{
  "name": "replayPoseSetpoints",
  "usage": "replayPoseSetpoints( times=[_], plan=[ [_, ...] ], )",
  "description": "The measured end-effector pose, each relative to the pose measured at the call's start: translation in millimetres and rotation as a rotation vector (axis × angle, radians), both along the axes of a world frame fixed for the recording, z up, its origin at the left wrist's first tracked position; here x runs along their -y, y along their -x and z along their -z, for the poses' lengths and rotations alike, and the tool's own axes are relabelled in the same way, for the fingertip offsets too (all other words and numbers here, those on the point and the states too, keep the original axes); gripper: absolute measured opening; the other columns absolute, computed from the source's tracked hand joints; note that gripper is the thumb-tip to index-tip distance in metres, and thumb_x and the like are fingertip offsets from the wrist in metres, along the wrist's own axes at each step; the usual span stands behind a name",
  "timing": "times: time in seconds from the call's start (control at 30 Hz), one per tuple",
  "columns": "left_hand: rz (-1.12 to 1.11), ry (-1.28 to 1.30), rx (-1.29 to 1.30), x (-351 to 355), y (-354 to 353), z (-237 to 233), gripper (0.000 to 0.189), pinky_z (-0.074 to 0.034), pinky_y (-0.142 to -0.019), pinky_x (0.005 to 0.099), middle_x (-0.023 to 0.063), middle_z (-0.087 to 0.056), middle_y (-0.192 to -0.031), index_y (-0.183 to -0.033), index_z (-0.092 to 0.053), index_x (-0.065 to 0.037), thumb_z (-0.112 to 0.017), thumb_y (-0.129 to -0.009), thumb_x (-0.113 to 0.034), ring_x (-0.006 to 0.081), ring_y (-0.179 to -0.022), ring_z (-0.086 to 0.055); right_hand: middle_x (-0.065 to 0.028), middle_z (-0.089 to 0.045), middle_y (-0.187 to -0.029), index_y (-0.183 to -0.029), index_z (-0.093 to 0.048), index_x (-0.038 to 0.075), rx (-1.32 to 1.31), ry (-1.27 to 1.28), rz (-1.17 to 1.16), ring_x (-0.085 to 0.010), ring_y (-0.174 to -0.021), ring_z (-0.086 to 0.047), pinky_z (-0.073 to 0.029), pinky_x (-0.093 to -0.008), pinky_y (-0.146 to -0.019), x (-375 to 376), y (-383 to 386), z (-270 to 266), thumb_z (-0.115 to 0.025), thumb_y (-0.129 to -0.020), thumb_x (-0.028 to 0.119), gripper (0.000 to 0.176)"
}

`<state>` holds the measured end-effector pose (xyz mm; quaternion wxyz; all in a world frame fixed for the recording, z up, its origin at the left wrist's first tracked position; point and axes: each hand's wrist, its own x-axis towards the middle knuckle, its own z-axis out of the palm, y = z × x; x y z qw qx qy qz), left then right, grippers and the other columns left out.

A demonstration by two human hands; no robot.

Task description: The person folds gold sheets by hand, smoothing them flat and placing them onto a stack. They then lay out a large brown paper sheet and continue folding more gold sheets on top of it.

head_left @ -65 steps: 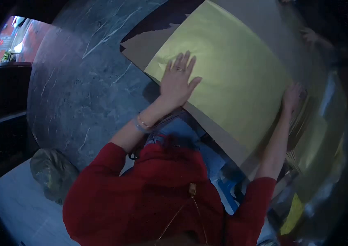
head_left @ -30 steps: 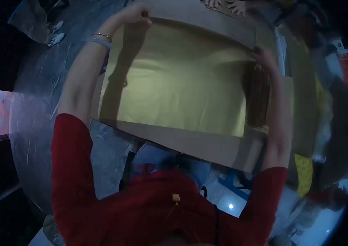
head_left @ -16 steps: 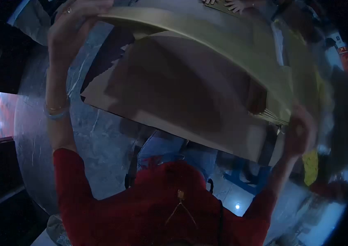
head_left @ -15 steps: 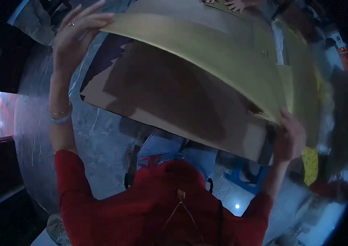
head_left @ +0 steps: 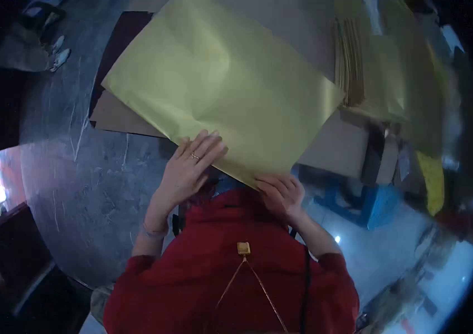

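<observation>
A large sheet of shiny gold paper slants over the brown cardboard, its near corner close to my chest. My left hand, with a ring on it, rests its stretched fingers on the near left edge of the sheet. The left thumb sits apart, below the edge. My right hand grips the near corner, fingers bent over the top and thumb hidden. Under the sheet, brown cardboard shows on the right, and a dark piece with a brown strip sticks out at the left.
To the right lies a stack of folded brown-gold paper, with more gold sheets beside it. A blue plastic stool stands below the cardboard. Yellow material hangs at the far right. Grey floor lies at the left.
Both hands have come down and inward toward my body, bringing the gold sheet over the cardboard. The left hand has moved from the sheet's far left corner to its near edge.
</observation>
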<state>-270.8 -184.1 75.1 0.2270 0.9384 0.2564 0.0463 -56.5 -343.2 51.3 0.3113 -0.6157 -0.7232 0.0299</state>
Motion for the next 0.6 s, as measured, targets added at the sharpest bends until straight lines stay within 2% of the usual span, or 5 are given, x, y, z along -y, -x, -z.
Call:
replayPoseSetpoints(
  times=[0.1,0.27,0.33,0.4,0.6],
  plan=[
    [0.009,-0.116,0.022,10.0,-13.0,17.0,0.072,-0.028,-0.11,0.0466,0.0006,-0.038,-0.146,-0.138,-0.042,-0.02,-0.068,-0.073,-0.007,0.0237,-0.136,-0.034,0.0019,-0.066,-0.104,-0.099,-0.064,0.015,0.011,0.002,-0.025,-0.0169,-0.087,-0.063,-0.049,-0.0301,-0.074,2.8,3.4,-2.9,-0.069,-0.07,0.01,0.029],
    [0.062,-0.169,0.089,2.3,0.7,31.6,0.04,-0.038,-0.104,0.0434,0.0002,-0.058,-0.128,-0.117,-0.063,-0.019,-0.056,-0.08,-0.009,0.0214,-0.124,-0.05,-0.0002,-0.061,-0.118,-0.11,-0.059,0.015,0.016,0.066,-0.302,-0.0182,-0.1,-0.061,-0.047,-0.035,-0.089,4.7,-18.1,9.4,-0.073,-0.069,0.015,0.044],
    [0.054,-0.08,0.113,-4.6,13.0,24.6,0.039,-0.038,-0.104,0.0438,-0.0001,-0.059,-0.126,-0.117,-0.063,-0.019,-0.056,-0.08,-0.009,0.022,-0.124,-0.05,-0.0065,-0.046,-0.137,-0.131,-0.045,0.016,0.258,0.269,-0.285,-0.0234,-0.127,-0.044,-0.033,-0.0468,-0.104,4.7,-60.0,14.5,-0.067,-0.077,0.021,0.059],
    [0.037,0.079,0.206,-10.8,28.4,19.2,0.036,-0.038,-0.104,0.0454,-0.0003,-0.062,-0.121,-0.114,-0.065,-0.018,-0.057,-0.081,-0.011,0.0245,-0.122,-0.052,-0.0078,-0.04,-0.144,-0.135,-0.043,0.017,0.159,0.385,-0.072,-0.0258,-0.137,-0.032,-0.018,-0.052,-0.112,0.7,-96.8,7.7,-0.065,-0.08,0.023,0.059],
    [-0.006,0.305,0.441,-27.4,49.8,14.0,0.029,-0.035,-0.106,0.047,0.0019,-0.066,-0.115,-0.11,-0.068,-0.016,-0.06,-0.082,-0.016,0.0285,-0.122,-0.052,-0.0092,-0.035,-0.147,-0.139,-0.04,0.017,-0.056,0.214,0.072,-0.0293,-0.139,-0.028,-0.016,-0.0525,-0.113,-28.8,-172.2,10.0,-0.066,-0.081,0.014,0.064]
  ],
)
